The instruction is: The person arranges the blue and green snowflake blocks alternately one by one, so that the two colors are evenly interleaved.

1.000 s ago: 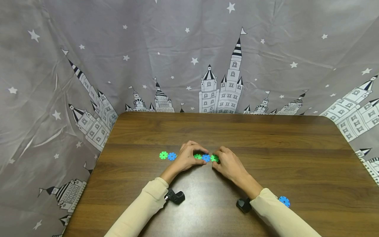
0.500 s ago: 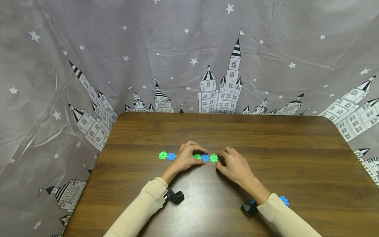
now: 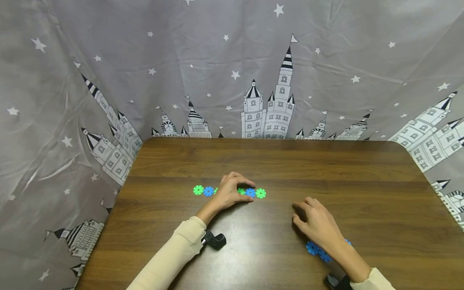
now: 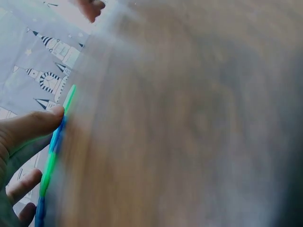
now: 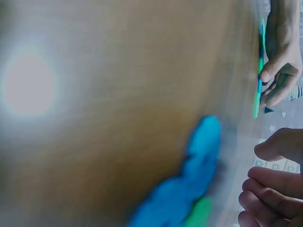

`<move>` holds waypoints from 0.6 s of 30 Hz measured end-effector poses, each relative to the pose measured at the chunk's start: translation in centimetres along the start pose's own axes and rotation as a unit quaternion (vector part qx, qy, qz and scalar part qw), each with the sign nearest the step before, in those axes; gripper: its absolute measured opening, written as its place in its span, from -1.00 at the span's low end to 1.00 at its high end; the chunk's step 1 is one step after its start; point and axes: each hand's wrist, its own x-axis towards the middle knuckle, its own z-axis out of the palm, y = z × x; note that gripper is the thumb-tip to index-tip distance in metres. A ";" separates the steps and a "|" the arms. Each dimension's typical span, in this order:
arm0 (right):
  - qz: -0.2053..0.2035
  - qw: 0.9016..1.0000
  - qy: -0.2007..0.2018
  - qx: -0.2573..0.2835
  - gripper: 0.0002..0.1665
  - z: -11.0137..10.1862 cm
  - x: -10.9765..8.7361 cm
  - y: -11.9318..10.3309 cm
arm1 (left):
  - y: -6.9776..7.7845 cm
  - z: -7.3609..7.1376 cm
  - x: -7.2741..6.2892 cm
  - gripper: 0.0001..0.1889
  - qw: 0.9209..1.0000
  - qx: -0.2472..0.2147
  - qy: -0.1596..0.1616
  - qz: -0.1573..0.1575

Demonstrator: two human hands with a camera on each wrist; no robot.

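A straight row of notched plastic building discs, green and blue by turns, lies on the table. My left hand (image 3: 230, 191) spans it from above, thumb and fingers pinching a blue disc (image 3: 250, 193) by its edges. Just right of that blue disc sits the green end disc (image 3: 260, 193). A green disc (image 3: 198, 190) forms the far left end; the hand hides the middle of the row. My right hand (image 3: 319, 221) is off the row, fingers loosely bent and holding nothing. Under its wrist lie several blue discs (image 3: 312, 248), with a green disc (image 5: 199, 213) beside them in the right wrist view.
The brown wooden table (image 3: 181, 161) reaches back to a grey curtain (image 3: 203, 52) printed with castles and stars. A black wrist camera (image 3: 217, 241) sits under the left forearm, another (image 3: 337, 282) under the right.
My right hand has let go of the green end disc and moved right and toward me, over the blue discs, baring more of them. The left hand stays on the row.
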 end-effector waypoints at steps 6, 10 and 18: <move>0.000 1.000 -0.017 0.007 -0.65 -0.8 -3.0 1.1 | 0.6 0.8 0.5 -0.58 1.000 0.005 -0.007 0.007; -0.001 1.000 -0.013 0.010 -0.65 -1.2 -4.6 1.6 | 0.8 1.1 0.8 -0.59 1.000 0.008 -0.009 0.009; -0.014 1.000 -0.011 0.004 -0.61 -1.8 -6.9 1.8 | 0.8 1.5 1.0 -0.58 1.000 0.015 -0.006 0.010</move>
